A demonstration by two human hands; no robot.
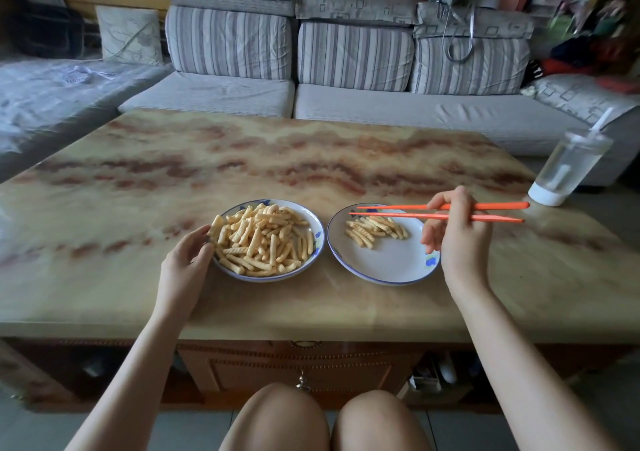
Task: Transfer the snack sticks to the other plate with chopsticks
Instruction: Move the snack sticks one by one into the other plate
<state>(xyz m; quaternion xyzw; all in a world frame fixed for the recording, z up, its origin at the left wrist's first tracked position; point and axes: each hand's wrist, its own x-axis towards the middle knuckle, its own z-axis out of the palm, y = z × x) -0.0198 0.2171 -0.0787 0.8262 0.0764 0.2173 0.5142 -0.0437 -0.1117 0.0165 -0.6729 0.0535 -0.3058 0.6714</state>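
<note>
Two white plates with blue rims stand side by side on the marble-patterned table. The left plate [317, 243] is heaped with ridged yellow snack sticks [263, 239]. On the right plate [388, 263] lies a small pile of the same sticks [375, 231] near its far edge. My right hand [457, 232] grips a pair of orange chopsticks [398, 210], whose tips hover over the right plate's far rim with nothing between them. My left hand [188, 260] holds the left plate's near-left rim, thumb and fingers curled round its edge.
A clear lidded cup with a straw [568, 170] stands at the table's right edge. A grey striped sofa [346, 70] runs behind the table. My knees [325, 419] are below the table's front edge.
</note>
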